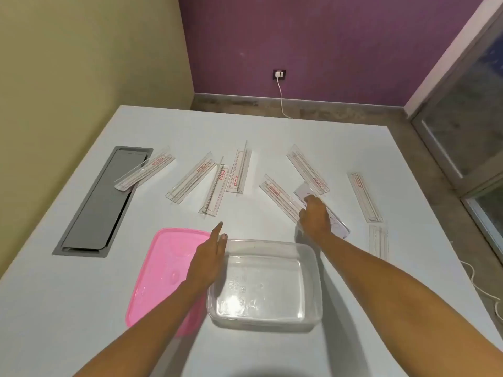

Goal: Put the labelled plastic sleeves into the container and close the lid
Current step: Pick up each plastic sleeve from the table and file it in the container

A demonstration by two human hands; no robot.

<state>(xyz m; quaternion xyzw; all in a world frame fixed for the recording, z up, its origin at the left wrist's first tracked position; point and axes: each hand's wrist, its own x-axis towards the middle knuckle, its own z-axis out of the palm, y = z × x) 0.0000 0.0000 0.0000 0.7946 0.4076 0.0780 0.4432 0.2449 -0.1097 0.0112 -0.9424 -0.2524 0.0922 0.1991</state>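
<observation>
- Two hands were out over the white table (272, 126).
- Right hand (315, 216) was palm-down with fingers curled onto a clear sleeve (321, 210); grip closure couldn't be confirmed.
- Left hand (211, 254) was flat, fingers straight, holding nothing, sitting over the container's (313, 281) left rim and the pink lid (160, 268).
- Container was empty, lid lay just beside it on the left.
- Other labelled sleeves (239, 172) were spread across the far half of the table; one (144, 172) overlapped the grey cable hatch (89, 210).
- Near edge of the table was bare.
</observation>
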